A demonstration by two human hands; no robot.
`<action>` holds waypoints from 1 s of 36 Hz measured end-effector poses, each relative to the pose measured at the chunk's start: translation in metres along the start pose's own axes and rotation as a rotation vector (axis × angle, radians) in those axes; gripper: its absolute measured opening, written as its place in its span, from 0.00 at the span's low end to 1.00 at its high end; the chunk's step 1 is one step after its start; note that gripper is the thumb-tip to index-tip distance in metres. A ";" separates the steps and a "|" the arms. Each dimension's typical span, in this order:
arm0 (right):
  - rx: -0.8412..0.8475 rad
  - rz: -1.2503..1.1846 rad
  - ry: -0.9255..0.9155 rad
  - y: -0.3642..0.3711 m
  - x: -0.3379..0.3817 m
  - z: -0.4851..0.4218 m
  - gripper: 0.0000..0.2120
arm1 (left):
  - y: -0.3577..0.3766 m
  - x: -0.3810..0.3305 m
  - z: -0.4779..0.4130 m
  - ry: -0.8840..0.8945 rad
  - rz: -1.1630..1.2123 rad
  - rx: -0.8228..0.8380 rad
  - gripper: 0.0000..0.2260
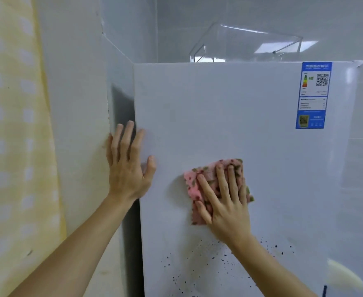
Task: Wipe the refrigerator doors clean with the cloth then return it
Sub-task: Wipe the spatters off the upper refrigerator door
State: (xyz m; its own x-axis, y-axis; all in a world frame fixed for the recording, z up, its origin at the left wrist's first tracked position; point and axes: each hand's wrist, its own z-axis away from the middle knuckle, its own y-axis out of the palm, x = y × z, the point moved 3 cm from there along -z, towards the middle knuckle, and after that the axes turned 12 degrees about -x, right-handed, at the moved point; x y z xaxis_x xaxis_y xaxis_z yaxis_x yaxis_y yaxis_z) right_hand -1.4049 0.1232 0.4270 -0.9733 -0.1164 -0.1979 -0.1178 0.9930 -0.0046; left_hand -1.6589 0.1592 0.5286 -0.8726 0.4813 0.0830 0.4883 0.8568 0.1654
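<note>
Pink cloth pressed flat on fridge door under right grip, fingers spread; left grip spread flat at door's left edge; black specks below.

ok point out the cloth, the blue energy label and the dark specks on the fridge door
cloth [207, 171], head view, its uncovered upper part
energy label [313, 95], head view, its middle
dark specks [213, 257], head view, one speck mid-cluster

Right hand flat on pink cloth against white fridge door, left hand flat on door's left edge, black specks below cloth, blue label top right
</note>
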 end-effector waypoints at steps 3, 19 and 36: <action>0.023 -0.004 -0.019 -0.001 -0.007 -0.006 0.30 | 0.004 -0.023 0.004 0.026 0.029 0.066 0.27; -0.032 0.058 0.274 -0.018 -0.085 -0.202 0.29 | 0.016 -0.072 -0.016 0.015 0.053 0.057 0.23; 0.074 0.022 0.036 -0.033 -0.111 -0.009 0.29 | 0.042 -0.126 -0.003 0.037 0.027 0.060 0.25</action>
State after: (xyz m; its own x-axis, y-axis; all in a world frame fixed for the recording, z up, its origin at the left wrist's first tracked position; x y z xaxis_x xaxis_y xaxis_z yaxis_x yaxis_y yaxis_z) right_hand -1.2944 0.1037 0.4581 -0.9822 -0.0938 -0.1629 -0.0828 0.9939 -0.0730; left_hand -1.5283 0.1336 0.5278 -0.8582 0.4982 0.1232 0.5104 0.8536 0.1036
